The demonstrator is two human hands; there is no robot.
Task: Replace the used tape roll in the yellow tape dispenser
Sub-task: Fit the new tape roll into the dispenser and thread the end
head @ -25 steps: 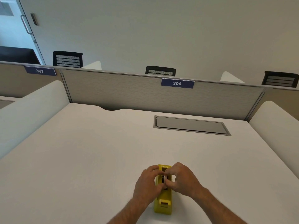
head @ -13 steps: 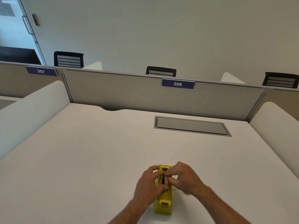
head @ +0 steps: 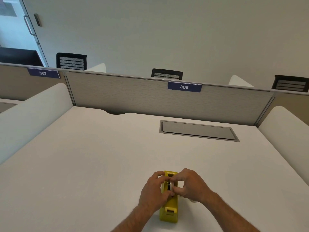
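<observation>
The yellow tape dispenser (head: 169,211) stands on the white desk near its front edge, its cutter end toward me. A tape roll (head: 169,186) with a dark hub sits in the dispenser's slot, mostly hidden by fingers. My left hand (head: 153,192) wraps the dispenser's left side, thumb and fingers at the roll. My right hand (head: 189,185) pinches the roll from the right. A small pale object (head: 193,200) lies on the desk under my right wrist, largely hidden.
A grey cable flap (head: 198,130) is set into the white desk (head: 100,156) at the back right. A grey partition (head: 133,96) labelled 306 closes the far edge, with white side dividers (head: 31,113) left and right. Black chairs stand beyond it.
Both hands stay on the roll in the dispenser. The fingers have shifted slightly, and my right hand's fingers now curl lower on the roll's right side.
</observation>
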